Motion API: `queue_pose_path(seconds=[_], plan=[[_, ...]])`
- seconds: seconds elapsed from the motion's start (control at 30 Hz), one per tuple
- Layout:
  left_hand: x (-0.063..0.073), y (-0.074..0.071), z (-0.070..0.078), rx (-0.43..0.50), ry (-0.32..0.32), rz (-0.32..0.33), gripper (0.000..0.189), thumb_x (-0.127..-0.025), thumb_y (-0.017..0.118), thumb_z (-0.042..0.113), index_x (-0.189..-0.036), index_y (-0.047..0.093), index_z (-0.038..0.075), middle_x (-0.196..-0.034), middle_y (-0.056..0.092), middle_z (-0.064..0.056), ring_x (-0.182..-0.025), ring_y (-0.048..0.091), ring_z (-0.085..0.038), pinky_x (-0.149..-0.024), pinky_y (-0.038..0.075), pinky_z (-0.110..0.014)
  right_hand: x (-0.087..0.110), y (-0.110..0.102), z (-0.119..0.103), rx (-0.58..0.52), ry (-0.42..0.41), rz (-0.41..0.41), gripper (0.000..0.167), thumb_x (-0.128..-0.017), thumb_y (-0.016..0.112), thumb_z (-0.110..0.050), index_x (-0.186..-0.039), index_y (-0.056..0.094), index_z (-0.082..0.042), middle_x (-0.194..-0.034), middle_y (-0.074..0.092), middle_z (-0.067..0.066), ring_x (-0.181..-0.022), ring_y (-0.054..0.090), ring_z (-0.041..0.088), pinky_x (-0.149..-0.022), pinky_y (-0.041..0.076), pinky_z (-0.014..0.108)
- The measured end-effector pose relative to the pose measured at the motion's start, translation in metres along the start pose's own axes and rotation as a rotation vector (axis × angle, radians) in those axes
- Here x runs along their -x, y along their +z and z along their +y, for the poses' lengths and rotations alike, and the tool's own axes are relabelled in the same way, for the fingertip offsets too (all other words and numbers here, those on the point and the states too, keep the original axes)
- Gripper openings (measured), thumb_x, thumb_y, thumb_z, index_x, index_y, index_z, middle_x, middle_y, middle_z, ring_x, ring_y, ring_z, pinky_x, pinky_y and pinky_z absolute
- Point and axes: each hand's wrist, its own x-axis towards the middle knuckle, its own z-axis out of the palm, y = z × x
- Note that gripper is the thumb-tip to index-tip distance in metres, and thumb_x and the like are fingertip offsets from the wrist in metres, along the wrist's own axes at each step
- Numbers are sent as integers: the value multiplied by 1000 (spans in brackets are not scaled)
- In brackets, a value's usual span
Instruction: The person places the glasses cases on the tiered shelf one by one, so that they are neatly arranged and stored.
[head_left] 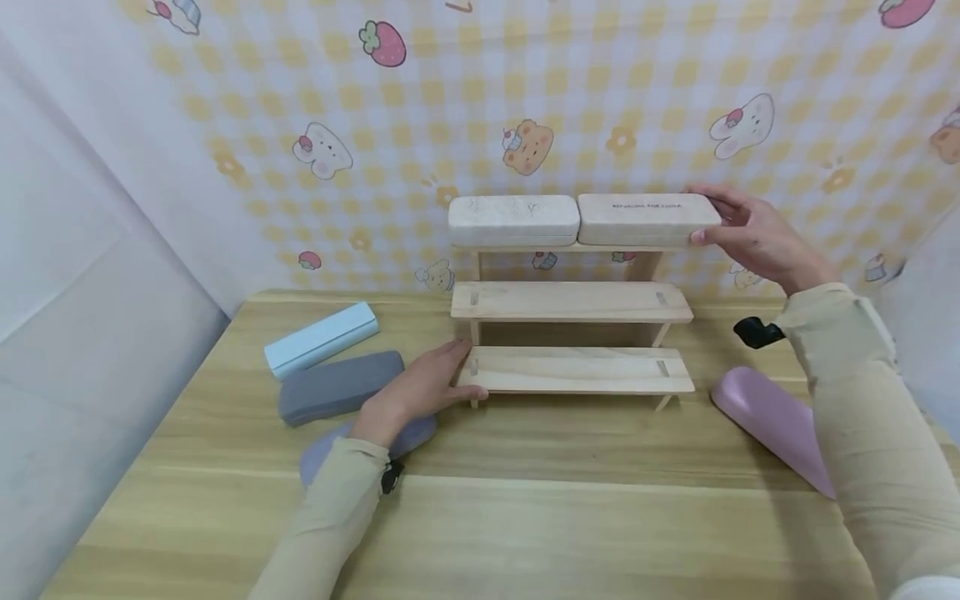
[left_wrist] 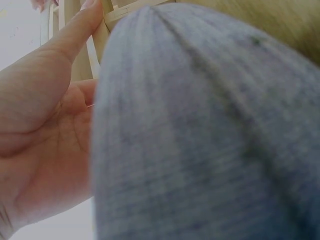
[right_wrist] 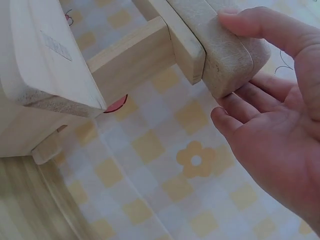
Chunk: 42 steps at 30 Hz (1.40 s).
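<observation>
A three-tier wooden display rack (head_left: 572,368) stands on the table. My left hand (head_left: 417,385) grips the left end of its lowest tier, thumb at the front edge and fingers farther back. Two off-white glasses cases lie end to end on the top tier: a left case (head_left: 513,222) and a right case (head_left: 637,218) with dark lettering. My right hand (head_left: 757,237) holds the right case by its outer end, the thumb in front and the fingers behind. In the right wrist view, that case (right_wrist: 227,57) rests on the top board, beside the right palm (right_wrist: 280,135).
Left of the rack lie a light blue glasses case (head_left: 322,340), a grey-blue case (head_left: 341,386) and a bluish-purple case (head_left: 416,435) partly under my left arm. A pinkish-purple case (head_left: 772,425) lies by my right sleeve. A checked cloth (head_left: 420,125) hangs behind.
</observation>
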Motion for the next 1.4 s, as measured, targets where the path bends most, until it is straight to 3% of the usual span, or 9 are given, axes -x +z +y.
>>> queue_pose_path(seconds=[0.27,0.5,0.8,0.97,1.1,1.17,1.33,1.4], plan=[[-5,-5,2,4,18,18,77,-84,67,38,-142,33,1,-142,38,-17,-127,39,-31,-103,33,-42,-2,0,-13,0,1,20,64,-83,48,24,-140,26,3,-135,42,8,-112,50,12,-85,46,19],[-6,-9,5,-13,-6,21,79,-85,66,40,-143,30,-1,-144,33,-20,-130,35,-33,-105,30,-42,-6,1,-19,4,-7,40,62,-82,50,24,-137,28,4,-127,49,6,-108,53,12,-83,47,19],[-2,-12,4,-19,2,43,78,-85,67,39,-142,33,-1,-143,36,-20,-128,37,-33,-104,32,-42,-8,4,-18,-1,-20,20,63,-84,48,22,-140,27,4,-136,40,7,-110,51,13,-85,46,19],[4,-9,2,-12,48,58,74,-84,69,36,-138,37,-3,-138,42,-21,-123,43,-34,-101,36,-42,1,4,-14,90,4,24,66,-86,51,19,-143,24,1,-146,29,9,-121,44,8,-89,43,16],[7,-2,1,3,55,38,73,-84,69,36,-137,38,-3,-136,44,-20,-122,45,-32,-100,37,-42,19,-5,-14,137,5,61,68,-86,51,17,-145,22,0,-153,17,12,-136,24,11,-93,39,14],[7,1,2,16,42,38,74,-84,69,36,-138,37,-2,-137,44,-19,-122,45,-31,-101,37,-41,29,-12,-14,216,24,104,67,-88,52,13,-146,23,-3,-153,17,12,-138,20,14,-93,38,13],[6,2,1,23,28,37,76,-83,69,36,-140,35,-2,-140,40,-20,-126,41,-32,-103,34,-42,47,-22,-13,378,118,153,62,-92,56,-3,-146,26,-6,-148,31,8,-129,36,6,-96,35,13],[6,1,1,20,28,36,77,-84,69,36,-141,34,-2,-141,38,-20,-126,40,-33,-103,33,-42,48,-23,-11,381,130,156,59,-93,56,-6,-144,29,-5,-141,43,3,-122,45,3,-95,36,13]])
